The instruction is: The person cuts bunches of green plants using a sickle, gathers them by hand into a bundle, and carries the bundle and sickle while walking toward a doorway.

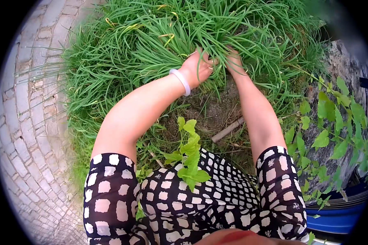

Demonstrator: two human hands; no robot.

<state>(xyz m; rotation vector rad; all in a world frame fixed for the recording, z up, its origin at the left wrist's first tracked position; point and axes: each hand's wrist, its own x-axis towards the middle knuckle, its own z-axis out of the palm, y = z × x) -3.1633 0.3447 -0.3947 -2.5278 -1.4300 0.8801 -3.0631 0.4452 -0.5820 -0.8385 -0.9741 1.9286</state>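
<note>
A thick clump of long, flat green leaves that look like garlic chives (159, 51) fills the upper middle of the head view. My left hand (198, 67), with a pale bangle (180, 81) on its wrist, is closed around a bunch of these leaves low on their stems. Close beside it on the right, my right hand (234, 62) reaches in among the leaf bases. Leaves cover its fingers, so whether it grips anything is hidden. Below both hands lies bare brown soil (206, 106) with dry bits on it.
A short stick (228, 130) rests on the soil between my forearms. A leafy green shoot (190, 157) rises in front of my patterned clothing. Brick paving (32, 134) runs along the left. On the right are weathered wood (335, 65), broad-leaved stems (339, 122) and a blue object (335, 218).
</note>
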